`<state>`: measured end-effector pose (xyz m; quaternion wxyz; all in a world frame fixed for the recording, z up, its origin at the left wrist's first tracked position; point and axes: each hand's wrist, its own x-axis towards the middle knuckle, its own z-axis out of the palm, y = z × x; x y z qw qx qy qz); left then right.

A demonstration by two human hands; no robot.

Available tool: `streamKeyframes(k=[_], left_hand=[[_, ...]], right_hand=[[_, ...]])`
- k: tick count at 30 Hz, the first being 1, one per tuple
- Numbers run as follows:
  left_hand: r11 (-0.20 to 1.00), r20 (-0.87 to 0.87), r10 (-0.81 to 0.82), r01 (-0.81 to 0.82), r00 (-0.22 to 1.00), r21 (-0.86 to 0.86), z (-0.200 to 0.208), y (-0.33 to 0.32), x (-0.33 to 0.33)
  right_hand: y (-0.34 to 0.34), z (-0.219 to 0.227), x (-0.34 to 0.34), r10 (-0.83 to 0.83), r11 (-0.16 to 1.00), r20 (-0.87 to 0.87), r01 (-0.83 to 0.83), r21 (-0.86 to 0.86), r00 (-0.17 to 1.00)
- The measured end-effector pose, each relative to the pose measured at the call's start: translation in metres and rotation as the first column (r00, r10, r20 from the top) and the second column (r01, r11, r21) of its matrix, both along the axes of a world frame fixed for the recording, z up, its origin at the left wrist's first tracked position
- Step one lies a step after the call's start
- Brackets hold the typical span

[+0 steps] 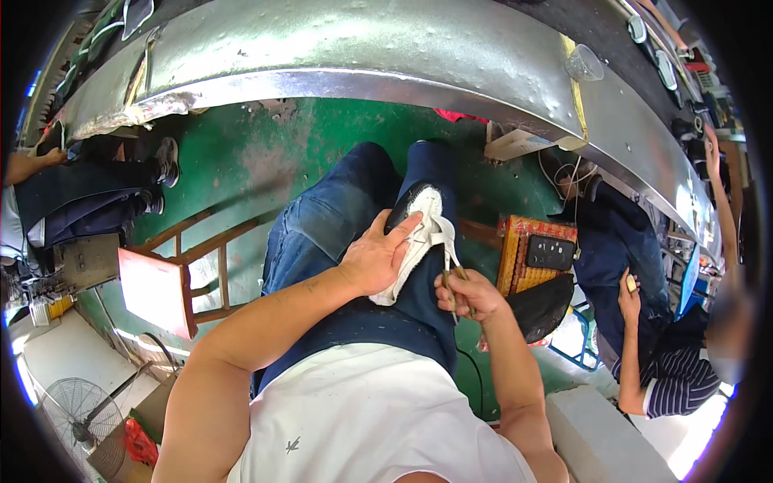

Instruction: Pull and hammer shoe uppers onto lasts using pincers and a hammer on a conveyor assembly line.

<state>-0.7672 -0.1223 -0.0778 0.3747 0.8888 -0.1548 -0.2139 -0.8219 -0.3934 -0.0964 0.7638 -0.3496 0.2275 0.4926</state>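
Two bare arms point(282, 318): they come up on either side of the white shirt point(362, 410); the left forearm slants inward across the lap, the right rises more steeply.
Right hand point(471, 295): fingers curled closed around a slim metal tool point(448, 285), its exact kind unclear, just beside the right thigh.
Left hand point(375, 262): back turned up, gripping the shoe piece point(412, 253), index finger stretched across its pale inside; the fingers' undersides are hidden.
Shoe piece: white and black, resting on the blue jeans point(310, 229), rounded end pointing away from the body.
White strap point(447, 234): trails off the piece's right edge toward the tool.
Beaded seat point(515, 262): to the right, bearing a black case point(550, 252).
Metal bench point(362, 52): spans the far side, beyond the knees.
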Motion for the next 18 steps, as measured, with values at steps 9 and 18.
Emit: streamKeyframes(k=[9,18], left_hand=[[0.996,-0.063,-0.049,0.054,0.997,0.068,0.008,-0.01,0.002],[0.984,-0.062,-0.151,0.156,0.987,0.085,0.008,-0.004,0.001]], right_hand=[[0.023,0.074,0.046,0.365,0.747,0.698,0.254,-0.615,0.616],[0.02,0.064,0.066,0.858,0.402,0.399,0.059,-0.914,0.324]])
